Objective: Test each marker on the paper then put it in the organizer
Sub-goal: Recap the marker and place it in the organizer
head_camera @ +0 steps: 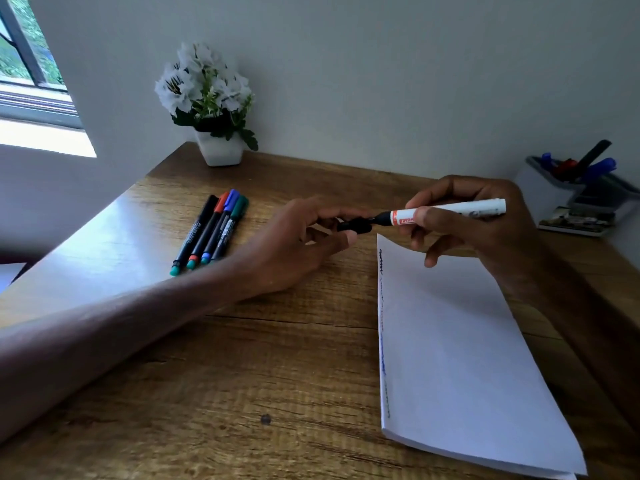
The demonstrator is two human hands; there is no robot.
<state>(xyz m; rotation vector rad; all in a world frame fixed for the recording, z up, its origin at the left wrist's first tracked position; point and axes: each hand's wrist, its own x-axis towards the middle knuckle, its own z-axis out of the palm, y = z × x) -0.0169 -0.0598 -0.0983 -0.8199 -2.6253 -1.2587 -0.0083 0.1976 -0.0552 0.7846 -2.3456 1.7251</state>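
Gripping the white marker mid-barrel above the paper, the right hand steadies it while the left hand pinches its black cap. Light, rigid, probably slick: hold the barrel firmly. Organizer sits far right.

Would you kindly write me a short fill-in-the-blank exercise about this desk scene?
1. The right hand holds a white marker while the left hand grips its ____ cap.
2. ____ capped markers lie side by side on the table.
3. The test scribbles run along the paper at its ____ edge.
Missing words: black; four; left.
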